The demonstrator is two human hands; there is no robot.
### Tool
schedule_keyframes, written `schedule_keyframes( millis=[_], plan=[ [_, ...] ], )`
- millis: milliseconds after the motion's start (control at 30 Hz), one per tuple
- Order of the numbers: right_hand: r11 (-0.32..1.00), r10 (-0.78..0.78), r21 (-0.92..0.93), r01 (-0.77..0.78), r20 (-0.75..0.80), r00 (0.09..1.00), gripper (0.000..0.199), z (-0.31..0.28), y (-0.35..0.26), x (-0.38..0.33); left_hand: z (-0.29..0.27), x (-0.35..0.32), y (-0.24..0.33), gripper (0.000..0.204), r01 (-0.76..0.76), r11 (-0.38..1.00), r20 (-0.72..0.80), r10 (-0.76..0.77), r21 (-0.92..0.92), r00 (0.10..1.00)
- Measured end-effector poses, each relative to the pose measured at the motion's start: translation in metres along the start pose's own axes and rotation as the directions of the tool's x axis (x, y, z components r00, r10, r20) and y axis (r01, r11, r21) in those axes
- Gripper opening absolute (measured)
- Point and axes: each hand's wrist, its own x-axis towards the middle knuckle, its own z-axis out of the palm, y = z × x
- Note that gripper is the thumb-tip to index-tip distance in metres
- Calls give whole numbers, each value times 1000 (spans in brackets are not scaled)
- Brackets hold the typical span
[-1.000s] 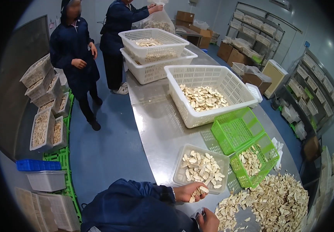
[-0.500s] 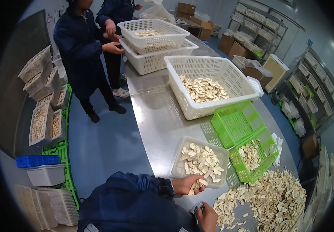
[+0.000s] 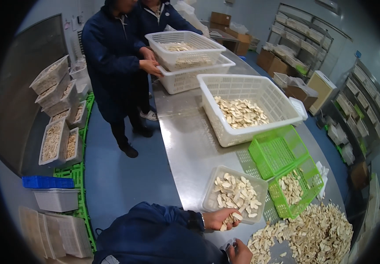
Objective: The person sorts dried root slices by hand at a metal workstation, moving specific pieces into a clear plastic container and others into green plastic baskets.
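— Nearer now, that co-worker: since the earlier frame they have stepped up to the desk (image 3: pixel 185 141) and taken hold of the stacked white baskets (image 3: pixel 185 48).

— And the hands?

— Left hand (image 3: pixel 223 218) hangs at the near edge of the clear tray (image 3: pixel 235 193), fingers cupped round a few pale slices (image 3: pixel 233 218), probably so they drop in.

— Right hand?

— Right hand (image 3: pixel 239 253) sits below the tray, beside the loose pile (image 3: pixel 313 233); its fingers are cut off, so I cannot tell their state.
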Motion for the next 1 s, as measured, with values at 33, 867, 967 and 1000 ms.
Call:
schedule_keyframes(
  millis=[33, 867, 967, 1000],
  plan=[
    [1000, -21, -3, 21, -19, 1000, 33, 1, 0, 1, -2, 2, 2, 14, 17, 1000, 28, -17, -8, 999],
    [992, -89, -87, 96, 85, 992, 34, 1, 3, 4, 14, -26, 0, 19, -133, 988, 18, 132, 79, 991],
    [987, -104, -107, 117, 126, 987, 34, 3, 13, 0, 22, -40, -3, 20, -173, 982, 9, 173, 71, 985],
    [983, -142, -104, 154, 114, 983, 34, 3, 14, 1, 27, -49, -4, 20, -204, 975, -12, 206, 94, 979]
  ],
)
